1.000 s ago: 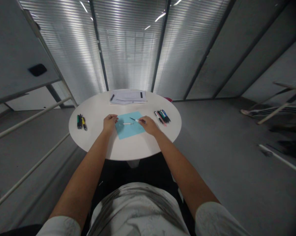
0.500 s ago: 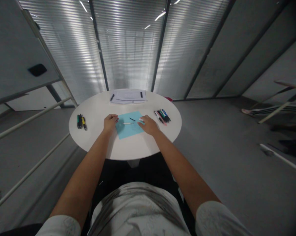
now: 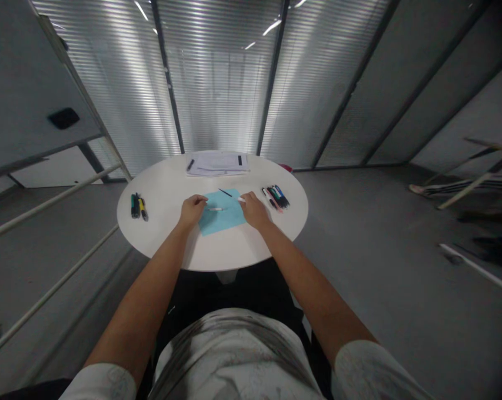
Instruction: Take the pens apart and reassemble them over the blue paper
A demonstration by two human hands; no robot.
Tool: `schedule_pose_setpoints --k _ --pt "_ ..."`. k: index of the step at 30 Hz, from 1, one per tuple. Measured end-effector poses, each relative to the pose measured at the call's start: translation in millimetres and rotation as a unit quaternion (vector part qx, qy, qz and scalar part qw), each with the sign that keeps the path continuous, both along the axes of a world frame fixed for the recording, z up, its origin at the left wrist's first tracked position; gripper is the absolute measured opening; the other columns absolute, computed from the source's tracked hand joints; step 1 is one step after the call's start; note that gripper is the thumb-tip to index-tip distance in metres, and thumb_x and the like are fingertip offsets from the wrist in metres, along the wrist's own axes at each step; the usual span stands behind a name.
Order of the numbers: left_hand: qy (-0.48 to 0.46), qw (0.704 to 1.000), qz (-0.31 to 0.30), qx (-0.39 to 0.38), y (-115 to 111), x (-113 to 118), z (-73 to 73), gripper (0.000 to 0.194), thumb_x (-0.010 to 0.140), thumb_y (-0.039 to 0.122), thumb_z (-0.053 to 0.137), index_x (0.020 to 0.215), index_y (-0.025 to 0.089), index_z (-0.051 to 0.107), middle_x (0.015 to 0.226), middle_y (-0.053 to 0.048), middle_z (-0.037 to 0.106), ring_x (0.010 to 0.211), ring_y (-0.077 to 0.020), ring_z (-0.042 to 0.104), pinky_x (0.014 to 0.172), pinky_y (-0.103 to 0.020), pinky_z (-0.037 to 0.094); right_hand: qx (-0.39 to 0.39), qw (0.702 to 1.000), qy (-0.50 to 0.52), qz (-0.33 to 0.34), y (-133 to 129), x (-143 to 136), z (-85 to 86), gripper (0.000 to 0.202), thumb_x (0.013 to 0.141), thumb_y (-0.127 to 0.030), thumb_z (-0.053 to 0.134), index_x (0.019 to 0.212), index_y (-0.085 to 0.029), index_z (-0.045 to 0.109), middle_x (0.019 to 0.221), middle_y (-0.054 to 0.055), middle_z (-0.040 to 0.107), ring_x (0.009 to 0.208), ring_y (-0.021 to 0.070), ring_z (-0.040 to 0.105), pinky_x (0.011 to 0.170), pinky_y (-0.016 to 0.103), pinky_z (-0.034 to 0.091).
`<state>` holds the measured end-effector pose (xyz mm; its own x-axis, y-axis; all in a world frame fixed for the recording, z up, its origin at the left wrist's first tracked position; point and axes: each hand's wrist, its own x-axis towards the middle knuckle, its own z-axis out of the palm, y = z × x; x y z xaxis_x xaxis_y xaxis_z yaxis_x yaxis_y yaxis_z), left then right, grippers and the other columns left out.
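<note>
A light-blue sheet (image 3: 221,223) lies on the white round table between my hands. On the sheet rests a thin white pen-like piece (image 3: 215,209), close to my left fingertips. A thin dark stick-like piece (image 3: 225,193) lies at the sheet's far edge. My left hand (image 3: 192,210) is over the sheet's left edge, thumb and fingers pinched together; what is between them, if anything, is too small to make out. At the right edge, my right hand (image 3: 253,209) has its fingers closed on a small white pen part (image 3: 241,199), whose tip sticks out leftward.
A row of pens (image 3: 276,197) lies at the table's right, and several markers (image 3: 138,206) at its left. A stack of papers (image 3: 216,164) sits at the far edge. A whiteboard stand's rails (image 3: 53,203) run along the left.
My left hand has shifted right and its fingers have come together. My right hand has drawn slightly right and closed on the white part. The dark piece lies farther away from me.
</note>
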<state>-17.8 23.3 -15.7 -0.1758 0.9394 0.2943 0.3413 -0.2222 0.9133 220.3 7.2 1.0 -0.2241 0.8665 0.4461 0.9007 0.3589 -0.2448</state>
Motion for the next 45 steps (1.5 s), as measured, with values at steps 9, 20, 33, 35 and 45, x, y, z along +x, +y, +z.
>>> schedule_pose_setpoints --k 9,20,33,35,45 --pt "0.113 0.982 -0.127 0.079 -17.4 11.2 16.0 0.027 0.077 0.038 0.06 0.084 0.019 0.078 0.091 -0.008 0.074 0.091 -0.026 0.065 0.09 -0.04 0.044 0.04 0.993 -0.078 0.083 -6.6 -10.9 1.7 0.027 0.099 -0.026 0.036 0.115 -0.013 0.053 0.107 0.013 0.061 0.098 0.0223 0.057 0.086 0.033 0.041" --pt "-0.065 0.979 -0.193 -0.007 -34.7 26.0 30.0 0.033 0.064 0.047 0.077 0.072 0.016 0.076 0.092 -0.011 0.073 0.095 -0.0274 0.064 0.092 -0.042 0.044 0.065 0.971 -0.182 0.139 -12.6 -14.4 2.3 0.035 0.101 -0.027 0.029 0.123 -0.015 0.052 0.107 0.012 0.063 0.098 0.0216 0.057 0.082 0.031 0.043" --pt "-0.25 0.951 -0.179 -0.044 -23.4 21.0 21.3 0.045 0.066 0.049 0.077 0.093 0.014 0.072 0.084 -0.008 0.071 0.065 -0.0127 0.06 0.072 -0.031 0.048 -0.011 0.979 -0.192 0.073 -26.8 -13.3 16.4 0.051 0.101 -0.046 0.012 0.149 -0.037 0.026 0.112 0.008 0.062 0.087 0.0177 0.062 0.066 0.025 0.041" --pt "-0.25 0.947 -0.193 -0.049 -23.9 21.4 20.8 0.044 0.066 0.048 0.077 0.094 0.014 0.071 0.084 -0.008 0.07 0.066 -0.0126 0.06 0.071 -0.031 0.047 -0.013 0.98 -0.185 0.072 -27.2 -13.9 17.0 0.051 0.101 -0.044 0.012 0.148 -0.035 0.029 0.115 0.008 0.062 0.09 0.0181 0.063 0.068 0.026 0.042" --pt "-0.246 0.945 -0.204 -0.069 -32.5 24.0 26.0 0.05 0.064 0.051 0.077 0.098 0.014 0.071 0.089 -0.01 0.071 0.067 -0.0126 0.059 0.072 -0.031 0.047 -0.014 0.988 -0.129 0.081 -25.2 -14.8 12.3 0.048 0.102 -0.043 0.017 0.136 -0.023 0.045 0.125 0.01 0.063 0.101 0.0203 0.064 0.076 0.028 0.044"
